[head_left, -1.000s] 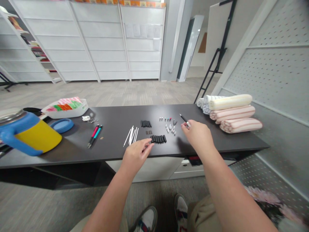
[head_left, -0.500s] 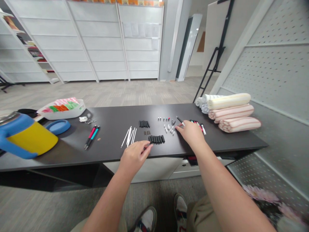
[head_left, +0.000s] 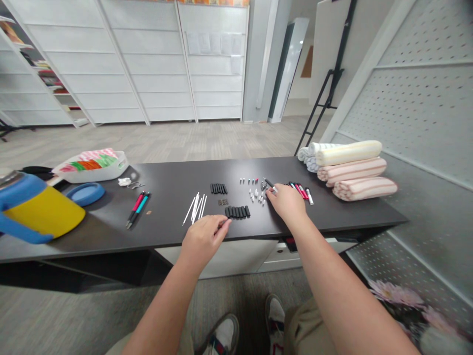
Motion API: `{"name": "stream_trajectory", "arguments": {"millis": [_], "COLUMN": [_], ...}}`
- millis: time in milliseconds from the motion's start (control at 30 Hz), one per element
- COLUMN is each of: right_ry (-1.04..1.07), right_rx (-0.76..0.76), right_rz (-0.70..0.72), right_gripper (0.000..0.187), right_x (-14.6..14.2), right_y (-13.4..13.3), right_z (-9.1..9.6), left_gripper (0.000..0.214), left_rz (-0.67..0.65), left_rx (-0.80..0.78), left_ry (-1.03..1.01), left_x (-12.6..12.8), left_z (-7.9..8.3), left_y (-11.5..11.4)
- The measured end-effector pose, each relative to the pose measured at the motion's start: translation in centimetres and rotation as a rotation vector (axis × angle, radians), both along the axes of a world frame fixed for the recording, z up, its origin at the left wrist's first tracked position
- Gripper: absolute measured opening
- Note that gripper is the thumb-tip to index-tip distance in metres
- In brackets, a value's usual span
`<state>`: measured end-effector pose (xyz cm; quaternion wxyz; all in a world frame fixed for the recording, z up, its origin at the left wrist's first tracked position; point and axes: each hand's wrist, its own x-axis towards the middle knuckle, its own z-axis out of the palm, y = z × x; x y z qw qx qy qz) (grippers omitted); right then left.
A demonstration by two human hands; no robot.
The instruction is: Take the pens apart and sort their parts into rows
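Lying near the left hand [head_left: 202, 240], black pen barrels [head_left: 237, 212] sit together.

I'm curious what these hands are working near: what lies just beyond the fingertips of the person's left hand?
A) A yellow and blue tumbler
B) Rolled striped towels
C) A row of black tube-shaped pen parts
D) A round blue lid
C. The row of black tube-shaped pen parts lies just past the fingertips of the left hand.
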<state>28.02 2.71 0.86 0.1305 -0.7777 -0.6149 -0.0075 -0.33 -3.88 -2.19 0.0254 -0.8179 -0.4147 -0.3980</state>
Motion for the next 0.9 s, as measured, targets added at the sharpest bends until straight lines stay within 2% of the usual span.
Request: {"name": "stream_trajectory", "arguments": {"millis": [900], "right_ry": [0.058], "right_rx": [0.010], "right_rz": [-0.037], "right_gripper": [0.031], "right_x": [-0.40], "right_y": [0.48], "right_z": [0.12], "left_gripper": [0.018], "left_rz": [0.010], "left_rx": [-0.041], "left_ry": [0.017], "left_x": [0.09], "left_z": [0.05], "left_y": [-0.03]}}
